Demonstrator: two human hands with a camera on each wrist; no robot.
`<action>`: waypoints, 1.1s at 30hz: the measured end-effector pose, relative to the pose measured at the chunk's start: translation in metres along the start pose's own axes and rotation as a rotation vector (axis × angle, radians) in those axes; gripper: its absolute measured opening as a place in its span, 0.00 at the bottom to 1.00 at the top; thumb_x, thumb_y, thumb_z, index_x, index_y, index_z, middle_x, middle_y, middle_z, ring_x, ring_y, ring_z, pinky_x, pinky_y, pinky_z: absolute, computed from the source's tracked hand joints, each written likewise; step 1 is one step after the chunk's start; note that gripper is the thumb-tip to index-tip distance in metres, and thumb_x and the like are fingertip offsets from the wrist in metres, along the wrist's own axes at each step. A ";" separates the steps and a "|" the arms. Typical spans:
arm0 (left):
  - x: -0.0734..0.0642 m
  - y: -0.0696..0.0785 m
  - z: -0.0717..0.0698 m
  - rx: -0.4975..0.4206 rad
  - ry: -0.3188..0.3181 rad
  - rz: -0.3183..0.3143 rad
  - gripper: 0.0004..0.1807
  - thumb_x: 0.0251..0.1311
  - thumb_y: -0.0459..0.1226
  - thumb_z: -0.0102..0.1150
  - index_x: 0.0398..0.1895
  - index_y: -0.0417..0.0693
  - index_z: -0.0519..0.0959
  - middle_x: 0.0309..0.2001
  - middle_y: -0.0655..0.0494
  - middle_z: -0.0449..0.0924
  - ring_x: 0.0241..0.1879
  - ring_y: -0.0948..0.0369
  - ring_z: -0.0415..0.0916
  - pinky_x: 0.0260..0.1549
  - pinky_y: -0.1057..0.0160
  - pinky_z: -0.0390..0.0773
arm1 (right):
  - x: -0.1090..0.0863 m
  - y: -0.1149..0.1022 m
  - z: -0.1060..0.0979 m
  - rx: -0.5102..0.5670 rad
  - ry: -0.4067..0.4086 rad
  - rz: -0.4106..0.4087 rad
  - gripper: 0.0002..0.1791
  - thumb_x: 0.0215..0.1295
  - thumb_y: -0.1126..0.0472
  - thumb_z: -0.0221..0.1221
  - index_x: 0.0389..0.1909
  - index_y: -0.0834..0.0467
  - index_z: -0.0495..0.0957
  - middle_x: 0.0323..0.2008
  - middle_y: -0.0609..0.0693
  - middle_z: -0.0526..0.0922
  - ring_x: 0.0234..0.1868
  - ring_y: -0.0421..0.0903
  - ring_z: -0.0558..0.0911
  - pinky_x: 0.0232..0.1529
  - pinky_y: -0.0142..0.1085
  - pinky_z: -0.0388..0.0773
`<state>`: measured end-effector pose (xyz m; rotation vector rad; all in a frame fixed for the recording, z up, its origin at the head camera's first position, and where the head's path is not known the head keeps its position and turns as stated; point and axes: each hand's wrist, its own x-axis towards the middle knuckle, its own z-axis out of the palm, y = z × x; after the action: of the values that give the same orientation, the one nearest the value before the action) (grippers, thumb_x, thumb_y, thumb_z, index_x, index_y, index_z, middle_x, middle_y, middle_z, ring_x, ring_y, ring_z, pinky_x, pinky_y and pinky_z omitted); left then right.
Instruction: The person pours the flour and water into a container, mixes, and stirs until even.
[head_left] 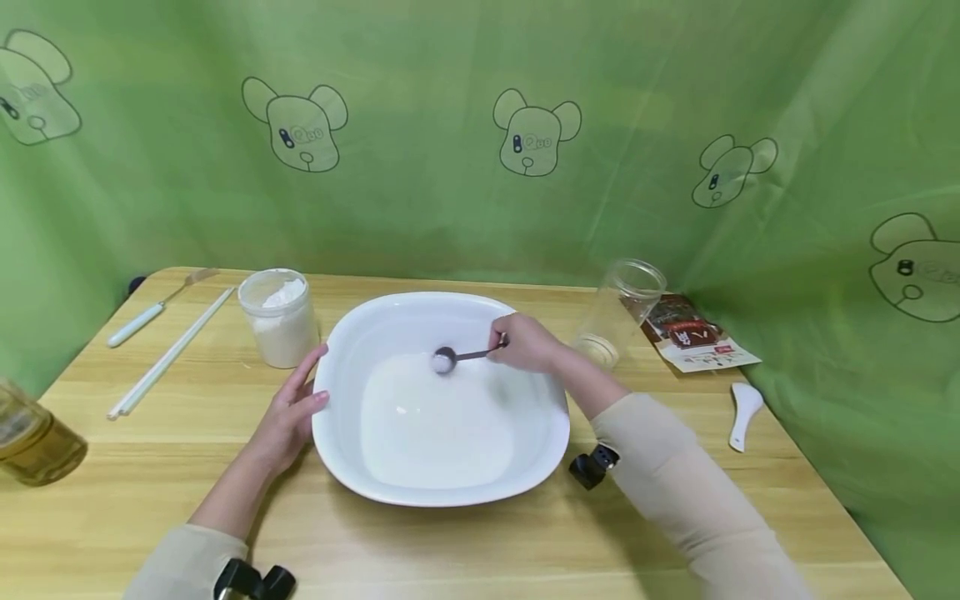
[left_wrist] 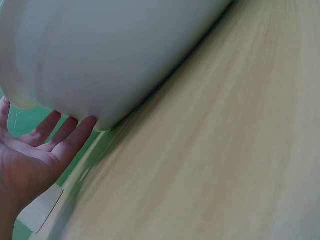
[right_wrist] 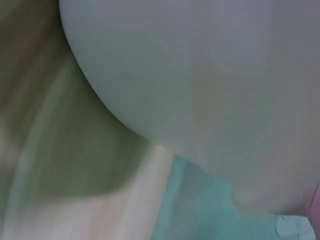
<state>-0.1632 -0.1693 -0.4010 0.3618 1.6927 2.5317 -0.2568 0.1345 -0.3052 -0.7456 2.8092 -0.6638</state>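
Note:
A large white basin point(head_left: 442, 492) stands in the middle of the table in the head view. My left hand point(head_left: 288, 417) touches the basin's left rim and outer wall; the left wrist view shows the fingers point(left_wrist: 75, 140) spread and fairly straight, tips against the wall. Over the basin, my right hand point(head_left: 528, 342) pinches the handle of a small dark measuring spoon point(head_left: 471, 356). White powder point(head_left: 442, 362) fills its bowl. Small glints show on the basin's floor. The right wrist view holds mostly the basin's blurred outer wall point(right_wrist: 150, 75).
A jar of white powder point(head_left: 285, 333) stands at the basin's back left, beside white chopsticks point(head_left: 168, 354) and a blue-handled fork point(head_left: 150, 317). An amber jar point(head_left: 37, 442) is far left. Right lie a clear jar point(head_left: 611, 312), a printed packet point(head_left: 693, 337) and a white spoon point(head_left: 744, 412).

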 end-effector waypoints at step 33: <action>0.000 0.001 0.000 0.012 0.008 -0.010 0.34 0.54 0.30 0.45 0.65 0.54 0.51 0.53 0.45 0.57 0.41 0.57 0.71 0.34 0.58 0.76 | -0.028 0.008 -0.029 -0.026 -0.095 -0.033 0.05 0.46 0.72 0.56 0.18 0.60 0.73 0.17 0.47 0.71 0.21 0.43 0.68 0.25 0.33 0.66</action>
<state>-0.1629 -0.1693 -0.4003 0.3436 1.7090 2.5197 -0.2439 0.1657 -0.2820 -0.8073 2.7295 -0.5821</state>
